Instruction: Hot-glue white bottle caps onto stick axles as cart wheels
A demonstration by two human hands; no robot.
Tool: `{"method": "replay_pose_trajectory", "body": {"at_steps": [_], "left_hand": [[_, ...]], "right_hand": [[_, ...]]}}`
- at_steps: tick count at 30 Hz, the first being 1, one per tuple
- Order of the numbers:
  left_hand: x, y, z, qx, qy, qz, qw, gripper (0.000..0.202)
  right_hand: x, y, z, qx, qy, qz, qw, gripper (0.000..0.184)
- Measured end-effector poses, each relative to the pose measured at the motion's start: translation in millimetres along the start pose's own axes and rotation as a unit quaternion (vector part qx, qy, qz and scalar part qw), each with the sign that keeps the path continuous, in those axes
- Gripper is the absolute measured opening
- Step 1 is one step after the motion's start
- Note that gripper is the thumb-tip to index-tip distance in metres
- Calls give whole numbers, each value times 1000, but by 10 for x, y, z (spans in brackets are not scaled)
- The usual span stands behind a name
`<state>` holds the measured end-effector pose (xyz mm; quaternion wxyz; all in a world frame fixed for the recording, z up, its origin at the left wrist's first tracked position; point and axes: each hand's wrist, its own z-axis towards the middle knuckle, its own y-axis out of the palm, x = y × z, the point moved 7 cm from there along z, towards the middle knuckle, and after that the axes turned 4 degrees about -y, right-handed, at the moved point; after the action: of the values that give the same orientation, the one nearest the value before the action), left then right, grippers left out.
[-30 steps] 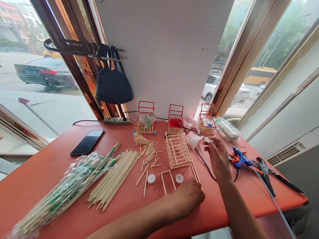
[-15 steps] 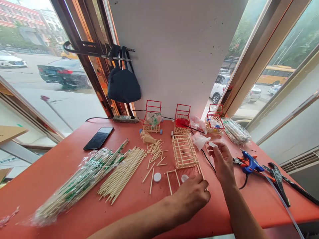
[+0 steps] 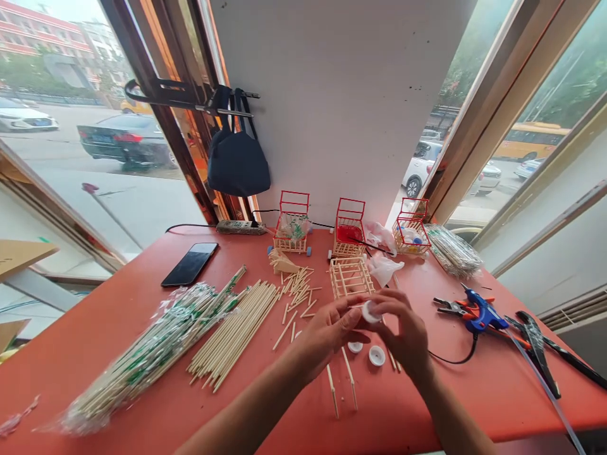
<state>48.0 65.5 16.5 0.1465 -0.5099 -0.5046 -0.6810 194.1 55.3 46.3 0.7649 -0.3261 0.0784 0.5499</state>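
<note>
From the head view, I bring both hands together over the near middle of a red table point(image 3: 417, 414), with a white cap point(image 3: 371, 312) raised between them. My left hand point(image 3: 329, 328) pinches the cap's left edge between thumb and fingers; half a second ago it was down by the slim sticks point(image 3: 395, 363) at the right. My right hand point(image 3: 403, 325), which then held up a small white piece farther to the right, has moved left and curls its fingers over the cap's other side, pinching it too. Just nearer than the hands, a second cap point(image 3: 377, 356) shows on the tabletop where none was visible earlier, right of a third cap point(image 3: 355, 347) partly hidden by my left hand.

The near ends of two frame rods point(image 3: 351, 379), covered before by my left arm, are now in sight. The lattice basket point(image 3: 351, 275) has kept its place beyond my hands, its near part now blocked from view. Unmoved at right lies the blue glue gun point(image 3: 484, 313) beside pliers point(image 3: 450, 306); at left, a row of bare sticks point(image 3: 232, 335) is also unchanged.
</note>
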Motion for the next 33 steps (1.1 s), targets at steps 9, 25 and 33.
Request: {"method": "replay_pose_trajectory", "body": {"at_steps": [9,25,33], "left_hand": [[-190,-167,-48,-30,-39,-47,998,49],[26,-432,-119,68,19,-114,991,42],[179,-673,-163,155,33,-126,979,37]], "right_hand": [[-333,171,-21,-38,-131,-147,980,11],[-169,-145,-74,82,-37,-23,996,28],[363,-570,-109,229,139,26,963,46]]}}
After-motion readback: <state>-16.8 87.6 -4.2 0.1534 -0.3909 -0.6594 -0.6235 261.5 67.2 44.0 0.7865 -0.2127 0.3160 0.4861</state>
